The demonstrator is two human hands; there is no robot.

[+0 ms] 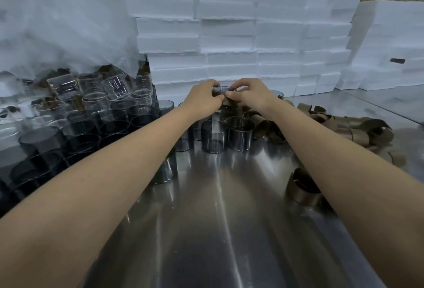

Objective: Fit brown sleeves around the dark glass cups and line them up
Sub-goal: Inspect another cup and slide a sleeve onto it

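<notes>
Both arms reach far forward over the steel table point(218, 207). My left hand point(202, 96) and my right hand point(249, 94) meet around one dark glass cup point(222, 90), fingers curled on it from either side. A brown sleeve point(226, 102) wraps the cup's lower part under my fingertips. Just nearer stand three bare dark cups: one point(213, 136), a second point(240, 133), and a third point(183, 141) partly behind my left forearm. Another dark cup point(164, 170) stands closer, under that forearm.
Many dark cups point(75, 131) are packed on the left, with clear glasses point(96, 95) behind them under crumpled white wrap point(68, 24). Loose brown sleeves point(344, 127) lie heaped on the right, one point(302, 186) nearer. Stacked white foam blocks point(229, 35) wall off the back.
</notes>
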